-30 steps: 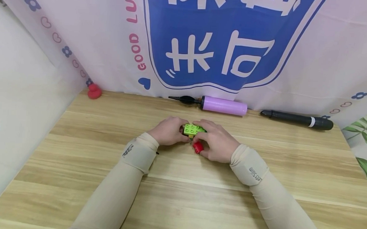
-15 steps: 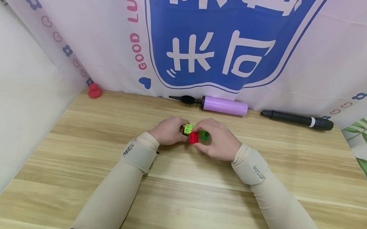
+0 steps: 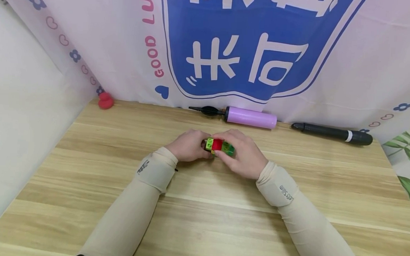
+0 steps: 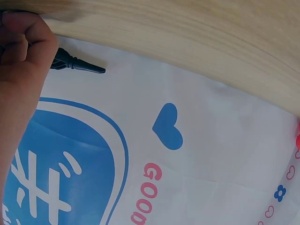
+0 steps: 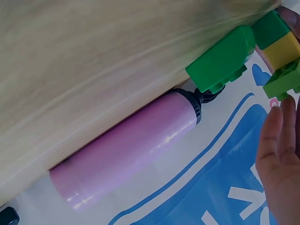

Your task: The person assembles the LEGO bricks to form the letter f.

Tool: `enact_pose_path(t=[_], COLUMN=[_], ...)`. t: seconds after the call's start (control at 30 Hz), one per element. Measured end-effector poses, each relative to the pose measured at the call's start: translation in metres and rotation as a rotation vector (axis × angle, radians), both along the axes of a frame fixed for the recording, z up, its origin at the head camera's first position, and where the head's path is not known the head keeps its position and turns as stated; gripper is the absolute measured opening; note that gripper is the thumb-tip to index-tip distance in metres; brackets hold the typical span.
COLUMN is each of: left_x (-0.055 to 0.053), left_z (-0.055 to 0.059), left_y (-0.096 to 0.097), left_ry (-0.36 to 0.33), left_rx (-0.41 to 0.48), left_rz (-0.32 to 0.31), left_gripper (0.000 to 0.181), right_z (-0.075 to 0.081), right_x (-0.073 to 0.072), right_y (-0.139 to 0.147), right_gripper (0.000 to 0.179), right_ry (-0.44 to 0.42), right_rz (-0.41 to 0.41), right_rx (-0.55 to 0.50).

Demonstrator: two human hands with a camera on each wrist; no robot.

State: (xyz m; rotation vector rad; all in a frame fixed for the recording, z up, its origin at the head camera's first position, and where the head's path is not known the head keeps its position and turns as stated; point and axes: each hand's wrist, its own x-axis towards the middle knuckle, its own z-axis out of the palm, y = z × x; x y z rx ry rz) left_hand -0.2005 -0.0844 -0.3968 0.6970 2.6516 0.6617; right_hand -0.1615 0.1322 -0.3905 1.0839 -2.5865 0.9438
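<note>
My left hand (image 3: 189,145) grips the left end of a small stack of toy building blocks near the middle of the table. A lime green block (image 3: 209,144) with studs forms its top; a yellow block (image 5: 280,50) and a dark green block (image 5: 271,30) lie under it in the right wrist view. Beside them shows a green block with a rounded end (image 5: 222,58). Between thumb and fingers, my right hand (image 3: 244,152) pinches a red block (image 3: 217,144) right at the studs of the lime block. The left wrist view shows only the hand's back and curled fingers.
Along the table's back edge lie a purple hand pump (image 3: 251,117) with a black nozzle and a black stick-shaped object (image 3: 332,134) with a white band. A red rounded object (image 3: 105,101) sits at the back left corner. A printed cloth (image 3: 125,63) hangs behind.
The right hand has raised the red block from in front of the stack, turned it, and brought it onto the lime block. The left hand stays in place.
</note>
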Motion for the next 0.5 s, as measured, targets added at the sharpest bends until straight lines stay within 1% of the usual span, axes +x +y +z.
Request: enact_pose_path(t=[0.2, 0.5], left_x=[-0.0004, 0.0008], left_z=[0.0017, 0.0011], left_y=[0.0001, -0.0001], left_ry=[0.002, 0.010], left_rx=[-0.001, 0.014], left_rz=[-0.011, -0.023], left_gripper=[0.030, 0.025], right_z=[-0.0006, 0.0007], right_x=[-0.0010, 0.0009], right_y=[-0.0010, -0.0024], right_gripper=[0.033, 0.032], right_ry=[0.041, 0.043], right_rz=[-0.023, -0.073], right_rx=[-0.011, -0.009])
